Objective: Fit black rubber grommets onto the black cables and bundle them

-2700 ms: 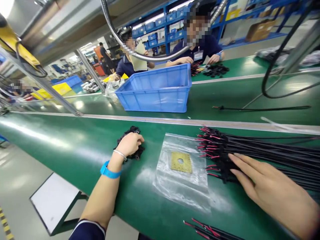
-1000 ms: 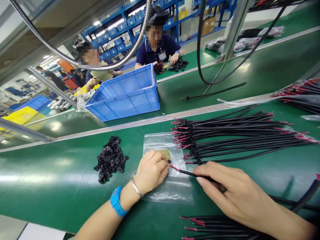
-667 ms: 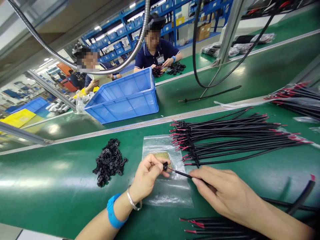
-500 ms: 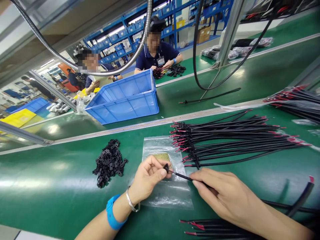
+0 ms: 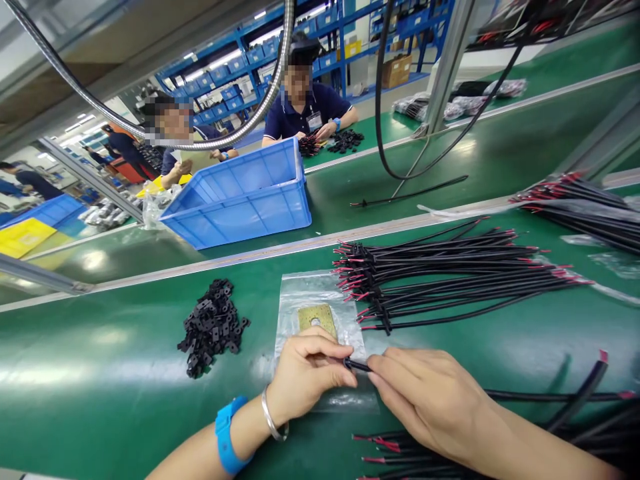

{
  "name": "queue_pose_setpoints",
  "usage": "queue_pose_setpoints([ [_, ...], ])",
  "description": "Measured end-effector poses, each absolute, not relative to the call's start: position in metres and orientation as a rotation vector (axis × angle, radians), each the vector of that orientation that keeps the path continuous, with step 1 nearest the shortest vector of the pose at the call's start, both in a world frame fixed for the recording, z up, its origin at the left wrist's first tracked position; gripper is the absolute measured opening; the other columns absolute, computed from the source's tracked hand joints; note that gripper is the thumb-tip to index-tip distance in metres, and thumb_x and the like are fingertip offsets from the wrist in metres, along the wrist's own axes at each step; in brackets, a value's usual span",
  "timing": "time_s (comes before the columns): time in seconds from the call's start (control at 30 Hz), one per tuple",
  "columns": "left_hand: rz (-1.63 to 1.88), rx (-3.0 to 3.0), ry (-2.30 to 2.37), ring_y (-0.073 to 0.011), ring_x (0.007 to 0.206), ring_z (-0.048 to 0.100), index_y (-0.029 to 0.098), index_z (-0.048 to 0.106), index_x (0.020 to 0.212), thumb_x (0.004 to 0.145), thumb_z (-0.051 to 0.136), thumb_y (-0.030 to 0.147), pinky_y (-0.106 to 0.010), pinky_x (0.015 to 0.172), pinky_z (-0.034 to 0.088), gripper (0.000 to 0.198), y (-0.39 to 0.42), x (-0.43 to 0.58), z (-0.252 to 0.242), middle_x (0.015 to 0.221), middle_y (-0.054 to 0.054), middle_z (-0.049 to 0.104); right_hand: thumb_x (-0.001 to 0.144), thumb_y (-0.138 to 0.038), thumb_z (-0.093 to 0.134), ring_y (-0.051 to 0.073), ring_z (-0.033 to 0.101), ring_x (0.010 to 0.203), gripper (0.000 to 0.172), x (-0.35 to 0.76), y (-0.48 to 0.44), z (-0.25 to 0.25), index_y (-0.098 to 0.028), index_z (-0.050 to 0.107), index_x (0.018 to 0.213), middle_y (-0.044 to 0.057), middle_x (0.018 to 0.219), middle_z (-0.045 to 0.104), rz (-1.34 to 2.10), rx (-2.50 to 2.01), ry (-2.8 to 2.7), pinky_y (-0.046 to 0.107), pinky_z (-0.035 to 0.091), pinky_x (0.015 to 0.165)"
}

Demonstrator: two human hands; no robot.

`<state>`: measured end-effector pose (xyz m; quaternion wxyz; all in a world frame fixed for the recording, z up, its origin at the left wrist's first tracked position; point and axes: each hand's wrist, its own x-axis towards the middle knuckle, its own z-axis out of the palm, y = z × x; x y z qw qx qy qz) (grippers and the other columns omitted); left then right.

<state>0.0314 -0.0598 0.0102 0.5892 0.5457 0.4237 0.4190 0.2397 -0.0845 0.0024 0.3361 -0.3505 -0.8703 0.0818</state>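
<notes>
Over the clear plastic bag, the right hand grips a slim black cable whose long axis points at the left hand, fingertips pinching a mostly hidden black piece.

The small black plastic piece is mostly concealed by the fingers of the bare left hand; the slim round black cable is partly covered by the bare right hand; the lower edge of the mottled yellow square sheet is hidden behind the left hand; the nearer bundle of black red-tipped cables is cut off by the bottom edge; the floor of the blue plastic crate is screened by its wall.
</notes>
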Motion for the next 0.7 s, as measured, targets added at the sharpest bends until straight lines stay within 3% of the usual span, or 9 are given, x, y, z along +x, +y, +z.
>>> queue_pose_setpoints([
  [0.23, 0.984, 1.639, 0.920, -0.0115, 0.059, 0.060, 0.023, 0.080, 0.084, 0.061, 0.086, 0.032, -0.022, 0.055, 0.049, 0.026, -0.0639, 0.0350, 0.0155, 0.070, -0.005, 0.069, 0.093, -0.009, 0.037, 0.013, 0.045, 0.054, 0.024, 0.2344, -0.0873, 0.0020, -0.020, 0.051, 0.078, -0.002, 0.065, 0.050, 0.336, -0.856, -2.288, 0.028, 0.034, 0.055],
  [0.4, 1.021, 1.712, 0.923, -0.0119, 0.061, 0.062, 0.022, 0.079, 0.089, 0.063, 0.085, 0.030, -0.021, 0.056, 0.050, 0.027, -0.0644, 0.0371, 0.0151, 0.071, -0.005, 0.069, 0.094, -0.012, 0.038, 0.013, 0.050, 0.059, 0.018, 0.2348, -0.0849, 0.0008, -0.020, 0.052, 0.086, -0.001, 0.070, 0.054, 0.439, -0.905, -2.283, 0.028, 0.035, 0.057],
  [0.7, 1.080, 1.837, 0.919, -0.0130, 0.064, 0.063, 0.018, 0.078, 0.090, 0.066, 0.083, 0.026, -0.023, 0.060, 0.050, 0.026, -0.0652, 0.0373, 0.0119, 0.072, -0.006, 0.068, 0.098, -0.016, 0.036, 0.011, 0.047, 0.056, 0.020, 0.2324, -0.0820, 0.0036, -0.021, 0.048, 0.083, -0.003, 0.068, 0.054, 0.648, -0.918, -2.224, 0.025, 0.034, 0.056],
])
